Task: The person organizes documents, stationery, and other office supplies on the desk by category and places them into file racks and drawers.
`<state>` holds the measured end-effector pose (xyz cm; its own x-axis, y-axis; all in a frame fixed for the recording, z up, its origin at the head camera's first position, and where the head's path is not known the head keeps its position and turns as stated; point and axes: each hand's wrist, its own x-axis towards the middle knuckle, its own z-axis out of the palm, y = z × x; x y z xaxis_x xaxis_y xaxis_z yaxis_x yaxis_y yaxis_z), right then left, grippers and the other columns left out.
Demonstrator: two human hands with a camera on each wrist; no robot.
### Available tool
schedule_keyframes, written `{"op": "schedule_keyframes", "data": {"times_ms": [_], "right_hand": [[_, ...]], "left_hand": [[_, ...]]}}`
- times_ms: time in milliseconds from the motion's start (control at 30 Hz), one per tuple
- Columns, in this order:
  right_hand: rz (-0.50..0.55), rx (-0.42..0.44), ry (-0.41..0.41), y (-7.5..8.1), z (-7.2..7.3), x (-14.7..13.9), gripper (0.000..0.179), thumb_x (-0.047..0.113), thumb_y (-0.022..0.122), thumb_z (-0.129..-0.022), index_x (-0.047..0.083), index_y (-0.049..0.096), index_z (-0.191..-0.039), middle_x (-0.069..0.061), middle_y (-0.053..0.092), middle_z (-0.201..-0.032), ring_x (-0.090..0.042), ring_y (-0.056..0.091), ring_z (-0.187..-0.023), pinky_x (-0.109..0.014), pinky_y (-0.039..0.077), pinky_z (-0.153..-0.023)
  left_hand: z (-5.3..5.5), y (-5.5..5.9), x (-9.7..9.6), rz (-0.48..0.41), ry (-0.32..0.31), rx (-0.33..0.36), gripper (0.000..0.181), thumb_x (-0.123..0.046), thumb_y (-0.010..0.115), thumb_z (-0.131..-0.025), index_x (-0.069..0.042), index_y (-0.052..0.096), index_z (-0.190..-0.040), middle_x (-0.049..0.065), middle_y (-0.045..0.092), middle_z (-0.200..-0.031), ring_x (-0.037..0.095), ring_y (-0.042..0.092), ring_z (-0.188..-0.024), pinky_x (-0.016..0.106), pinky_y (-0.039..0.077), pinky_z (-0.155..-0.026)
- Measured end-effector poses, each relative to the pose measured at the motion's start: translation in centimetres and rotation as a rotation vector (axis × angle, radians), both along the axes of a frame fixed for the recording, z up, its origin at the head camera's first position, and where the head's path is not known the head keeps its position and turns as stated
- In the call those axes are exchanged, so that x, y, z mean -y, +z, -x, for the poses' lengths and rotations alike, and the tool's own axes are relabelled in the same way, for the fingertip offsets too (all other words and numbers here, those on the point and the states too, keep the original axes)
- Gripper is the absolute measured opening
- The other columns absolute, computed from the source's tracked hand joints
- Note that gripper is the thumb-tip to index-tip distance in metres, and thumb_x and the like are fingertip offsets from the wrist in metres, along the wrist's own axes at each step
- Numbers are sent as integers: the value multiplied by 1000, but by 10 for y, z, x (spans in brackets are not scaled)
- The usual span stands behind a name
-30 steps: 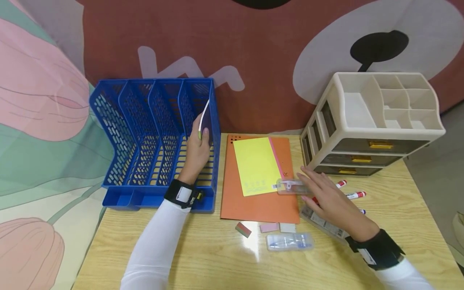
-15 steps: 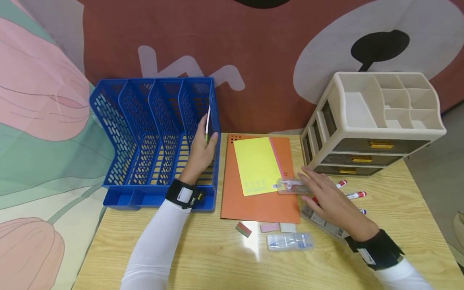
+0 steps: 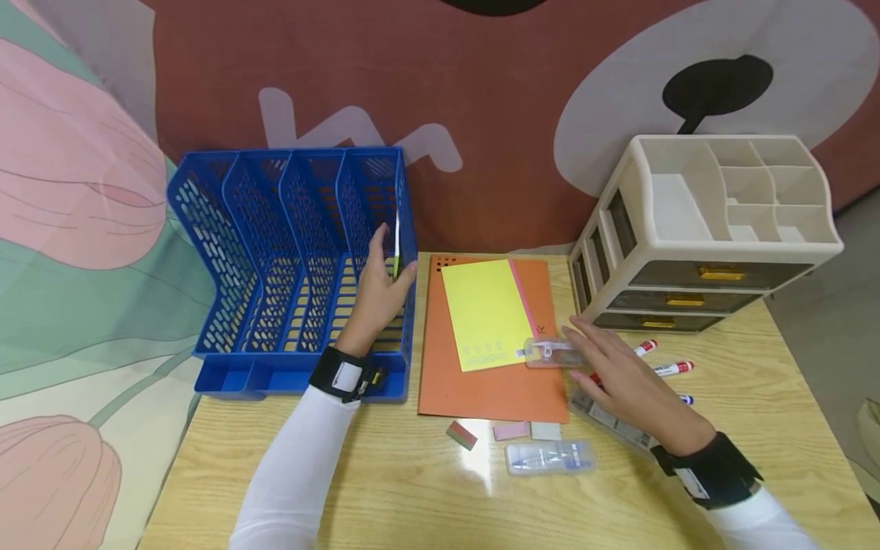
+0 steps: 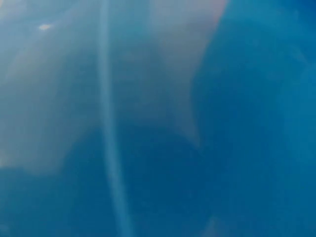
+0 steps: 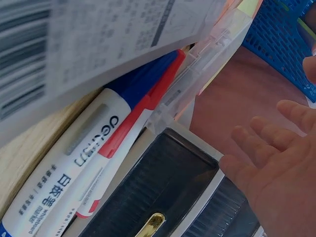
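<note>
My left hand (image 3: 376, 294) is inside the rightmost slot of the blue file rack (image 3: 406, 305), thumb and fingers spread to either side of a thin white-and-green booklet (image 3: 396, 244). The booklet stands on edge along the slot's right wall. A gap shows between fingers and booklet. The left wrist view is only blurred blue. My right hand (image 3: 622, 382) hovers with extended fingers by a clear plastic case (image 3: 546, 352) and several whiteboard markers (image 3: 675, 370). In the right wrist view its fingers (image 5: 266, 143) hold nothing, and a barcoded package (image 5: 98, 54) looms close to the camera.
An orange folder (image 3: 447, 393) with a yellow notebook (image 3: 484, 313) on it lies mid-table. In front are erasers (image 3: 462, 435) and a clear pen case (image 3: 550, 457). A cream drawer organizer (image 3: 729, 252) stands at the back right, against the patterned backdrop.
The booklet has shifted right and down against the slot's wall. My left thumb and fingers have spread apart around it. The right hand has stayed in place.
</note>
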<state>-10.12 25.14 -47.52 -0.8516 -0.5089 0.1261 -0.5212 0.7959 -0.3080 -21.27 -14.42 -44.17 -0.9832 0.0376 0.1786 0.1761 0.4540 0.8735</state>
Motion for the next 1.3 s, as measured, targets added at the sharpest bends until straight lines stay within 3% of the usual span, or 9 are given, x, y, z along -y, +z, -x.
{"op": "schedule_keyframes", "data": {"times_ms": [167,367,633,833,933,1067,1300], "right_hand": [[3,-20,4,3,4,3,78,26,77,-92,10,39,-159,-18,34,-166,-45,43,-143,-67,45,-107],[15,-2,-16,6,11,8,73,29,74,-95,9,41,-157,-18,33,-167,-44,42,-145,-66,44,-109],[39,90,-40,10,23,17,74,33,69,-99,9,34,-161,-17,25,-170,-46,35,-149,-68,40,-113],[82,133,-5,10,36,23,73,27,66,-101,4,32,-161,-21,25,-169,-46,31,-152,-67,36,-116],[96,173,-9,9,42,27,74,29,66,-101,4,29,-162,-20,24,-169,-44,28,-153,-66,35,-117],[117,233,-14,7,50,31,78,31,66,-101,4,26,-163,-20,21,-170,-43,25,-155,-65,33,-119],[120,322,-50,3,62,39,81,34,64,-102,3,21,-164,-22,19,-171,-45,24,-155,-64,33,-118]], "left_hand": [[-11,7,1,-3,7,-31,85,-28,63,-102,-10,9,-166,12,17,-173,31,20,-159,55,26,-127],[-33,20,0,39,34,-93,87,-30,65,-101,-12,9,-166,10,14,-173,31,18,-160,57,26,-126],[-62,31,-3,164,80,-348,87,-21,69,-99,-3,14,-164,15,16,-172,30,19,-160,55,26,-126],[-82,36,-11,275,109,-533,80,-13,74,-93,4,30,-158,21,29,-167,35,30,-156,52,31,-125],[-91,38,-17,302,83,-613,76,-9,75,-90,7,36,-153,25,35,-163,39,37,-151,53,36,-123],[-100,38,-27,323,11,-666,73,-7,75,-90,10,39,-150,27,37,-161,42,46,-139,54,46,-114],[-102,31,-41,374,-84,-635,78,-10,76,-90,10,36,-153,27,33,-164,44,43,-143,54,45,-115]]}}
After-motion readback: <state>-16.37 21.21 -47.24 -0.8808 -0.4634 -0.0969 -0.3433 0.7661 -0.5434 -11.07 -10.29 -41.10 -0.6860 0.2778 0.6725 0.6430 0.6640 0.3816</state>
